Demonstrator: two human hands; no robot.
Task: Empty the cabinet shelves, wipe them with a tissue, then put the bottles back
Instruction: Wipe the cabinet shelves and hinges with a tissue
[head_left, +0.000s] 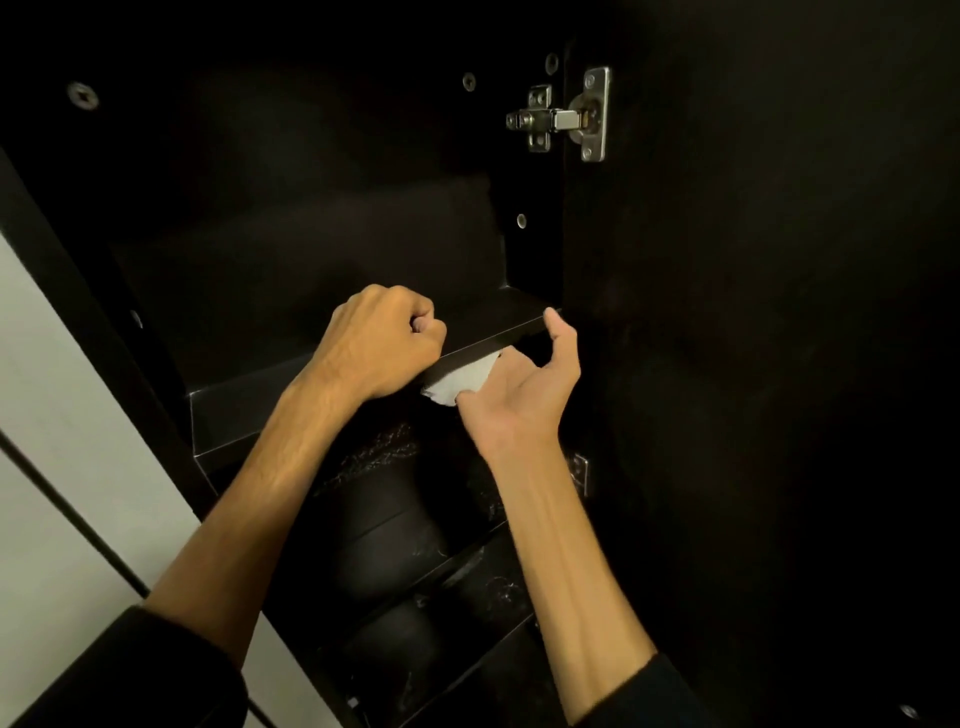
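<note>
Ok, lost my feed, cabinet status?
Left hand fisted on the shelf edge. Right hand holds white tissue just under it. Upper shelf bare, no bottles visible there.

Views: one, head-worn, wide-angle.
Facing: forward and down into the dark cabinet (322, 218).
Range: close, arm's reach of the shelf (488, 322).

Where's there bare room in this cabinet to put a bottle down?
The shelf top looks bare from the left hand across to the hinge side wall. Below it is crowded: right hand, tissue and dark objects.
</note>
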